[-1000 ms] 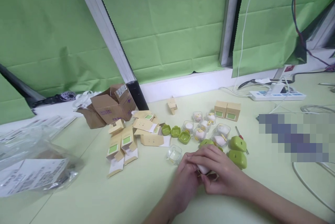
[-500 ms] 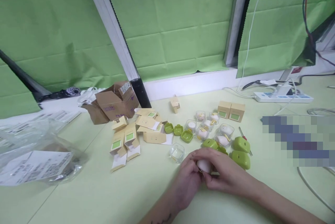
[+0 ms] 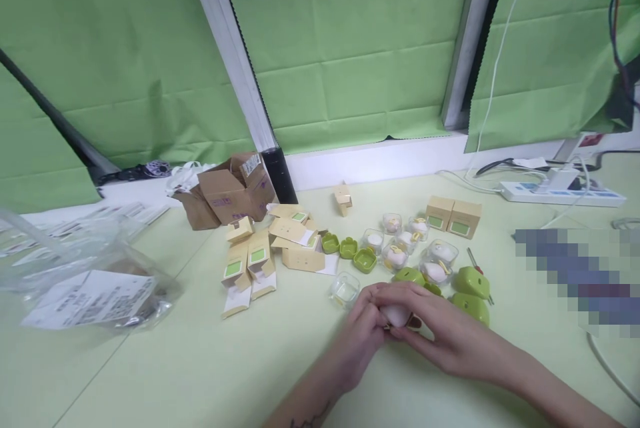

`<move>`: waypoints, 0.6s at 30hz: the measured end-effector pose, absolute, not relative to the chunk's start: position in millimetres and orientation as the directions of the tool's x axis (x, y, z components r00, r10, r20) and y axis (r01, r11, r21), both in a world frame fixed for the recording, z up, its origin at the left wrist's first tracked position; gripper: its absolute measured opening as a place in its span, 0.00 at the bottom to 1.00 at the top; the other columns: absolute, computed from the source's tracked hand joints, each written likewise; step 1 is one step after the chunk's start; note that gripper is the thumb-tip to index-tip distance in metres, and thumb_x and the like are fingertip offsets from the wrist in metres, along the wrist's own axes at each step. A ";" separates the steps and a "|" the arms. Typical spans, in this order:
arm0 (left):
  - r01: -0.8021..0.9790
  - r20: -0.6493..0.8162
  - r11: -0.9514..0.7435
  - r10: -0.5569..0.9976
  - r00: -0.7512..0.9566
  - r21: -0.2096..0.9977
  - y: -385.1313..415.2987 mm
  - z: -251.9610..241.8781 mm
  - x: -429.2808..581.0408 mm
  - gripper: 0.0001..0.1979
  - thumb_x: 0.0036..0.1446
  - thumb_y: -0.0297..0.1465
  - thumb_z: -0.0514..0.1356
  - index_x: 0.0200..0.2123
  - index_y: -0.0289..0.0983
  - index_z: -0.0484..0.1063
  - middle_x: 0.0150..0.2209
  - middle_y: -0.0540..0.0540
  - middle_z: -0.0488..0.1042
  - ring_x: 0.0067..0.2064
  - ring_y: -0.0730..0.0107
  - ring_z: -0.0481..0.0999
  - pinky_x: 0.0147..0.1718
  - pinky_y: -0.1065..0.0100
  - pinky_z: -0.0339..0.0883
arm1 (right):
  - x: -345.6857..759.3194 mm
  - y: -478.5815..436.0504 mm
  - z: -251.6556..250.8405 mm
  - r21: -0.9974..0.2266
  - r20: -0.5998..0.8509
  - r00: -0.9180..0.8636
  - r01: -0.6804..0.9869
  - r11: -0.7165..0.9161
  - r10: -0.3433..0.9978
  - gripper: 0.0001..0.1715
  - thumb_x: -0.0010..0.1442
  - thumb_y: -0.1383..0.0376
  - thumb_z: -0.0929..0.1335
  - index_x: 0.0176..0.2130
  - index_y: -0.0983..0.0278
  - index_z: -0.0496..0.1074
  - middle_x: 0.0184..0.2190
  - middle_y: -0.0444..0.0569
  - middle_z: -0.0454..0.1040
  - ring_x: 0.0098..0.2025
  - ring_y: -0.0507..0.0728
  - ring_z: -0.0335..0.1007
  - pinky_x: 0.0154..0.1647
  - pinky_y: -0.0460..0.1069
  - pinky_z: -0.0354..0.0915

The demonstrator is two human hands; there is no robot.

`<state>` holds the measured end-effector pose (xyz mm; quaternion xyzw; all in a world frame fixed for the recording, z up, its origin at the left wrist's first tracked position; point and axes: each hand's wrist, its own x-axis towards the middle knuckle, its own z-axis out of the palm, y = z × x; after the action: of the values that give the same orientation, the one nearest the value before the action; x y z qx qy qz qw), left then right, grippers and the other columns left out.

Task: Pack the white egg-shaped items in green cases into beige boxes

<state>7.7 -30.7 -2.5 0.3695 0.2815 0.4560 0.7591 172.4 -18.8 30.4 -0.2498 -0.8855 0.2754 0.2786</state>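
Note:
Both my hands close around a pale, rounded egg-shaped piece (image 3: 397, 315) with a bit of yellow at its lower edge. My left hand (image 3: 361, 338) grips its left side, and my right hand (image 3: 440, 325) curls over its top and right side. Fingers hide much of it. Left of my hands stands a clear plastic cup (image 3: 345, 290). Just behind them are a green plastic cover (image 3: 409, 275) and several clear cups with similar pale pieces, such as the one in a clear cup (image 3: 395, 256). Two green covers (image 3: 471, 283) sit to the right.
Small green trays (image 3: 365, 259), opened cartons (image 3: 295, 241) and a brown cardboard box (image 3: 235, 195) lie further back. Two small boxes (image 3: 464, 220) stand behind the cups. A screwdriver (image 3: 475, 260), a power strip (image 3: 563, 193) and cables are on the right; a plastic bag (image 3: 100, 295) is left.
The view has turned slightly left, so things appear further right. My hands stay around the pale piece; the right fingers have shifted a little and more of its lower edge shows.

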 end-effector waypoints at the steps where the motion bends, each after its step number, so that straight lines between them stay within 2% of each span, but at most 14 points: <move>1: -0.476 -0.097 0.309 0.903 0.419 0.823 -30.6 -1.5 8.0 0.16 0.47 0.22 0.54 0.42 0.37 0.67 0.40 0.45 0.71 0.41 0.65 0.71 0.38 0.65 0.63 | 172.5 -19.1 30.2 -0.632 0.352 -0.713 0.297 0.716 0.607 0.25 0.60 0.72 0.61 0.56 0.58 0.56 0.54 0.52 0.65 0.55 0.57 0.60 0.51 0.54 0.65; 4: -0.440 -0.105 0.298 0.905 0.411 0.847 -30.5 1.4 10.2 0.13 0.51 0.27 0.58 0.42 0.35 0.66 0.34 0.47 0.70 0.38 0.68 0.70 0.38 0.66 0.62 | 171.7 -20.7 29.3 -0.651 0.347 -0.687 0.314 0.691 0.638 0.29 0.59 0.74 0.61 0.58 0.58 0.54 0.52 0.51 0.67 0.52 0.57 0.63 0.49 0.53 0.66; 6: -0.422 -0.103 0.296 0.900 0.423 0.857 -30.4 2.4 11.1 0.14 0.52 0.30 0.60 0.43 0.35 0.66 0.31 0.49 0.68 0.36 0.70 0.69 0.38 0.67 0.62 | 171.4 -20.8 27.5 -0.668 0.333 -0.676 0.323 0.670 0.658 0.32 0.58 0.74 0.62 0.59 0.56 0.53 0.51 0.50 0.68 0.51 0.57 0.64 0.48 0.52 0.66; 9: -0.418 -0.100 0.308 0.887 0.450 0.855 -30.0 2.7 10.3 0.17 0.52 0.33 0.61 0.44 0.35 0.65 0.33 0.47 0.68 0.36 0.70 0.68 0.37 0.66 0.62 | 172.8 -17.9 21.8 -0.693 0.297 -0.670 0.340 0.636 0.680 0.36 0.59 0.71 0.63 0.62 0.53 0.47 0.52 0.49 0.67 0.53 0.57 0.63 0.50 0.54 0.65; 12: -0.412 -0.091 0.282 0.901 0.425 0.867 -29.8 4.7 8.3 0.16 0.53 0.35 0.60 0.44 0.35 0.64 0.37 0.45 0.68 0.36 0.70 0.69 0.34 0.67 0.64 | 176.0 -12.4 15.5 -0.721 0.316 -0.626 0.330 0.609 0.713 0.42 0.58 0.66 0.67 0.63 0.50 0.42 0.58 0.48 0.60 0.58 0.60 0.57 0.53 0.56 0.62; 15: -0.396 -0.031 0.175 0.939 0.343 0.901 -29.8 9.5 7.0 0.16 0.56 0.39 0.57 0.44 0.37 0.63 0.41 0.44 0.66 0.33 0.72 0.68 0.28 0.69 0.63 | 178.7 -7.4 13.6 -0.769 0.337 -0.519 0.330 0.548 0.786 0.43 0.53 0.60 0.70 0.61 0.49 0.47 0.59 0.48 0.58 0.57 0.60 0.58 0.54 0.56 0.62; 18: -0.346 0.038 0.073 0.953 0.302 0.935 -29.9 12.4 5.8 0.16 0.55 0.39 0.57 0.43 0.38 0.61 0.42 0.46 0.65 0.31 0.76 0.66 0.28 0.70 0.63 | 178.0 -5.0 16.2 -0.774 0.345 -0.491 0.333 0.538 0.800 0.32 0.54 0.58 0.69 0.56 0.50 0.58 0.53 0.46 0.65 0.54 0.59 0.62 0.54 0.56 0.61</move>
<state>5.8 -29.9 12.4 0.4683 0.3235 0.4942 0.6571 178.0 -5.0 16.2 -0.3539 -0.8000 0.3251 0.3593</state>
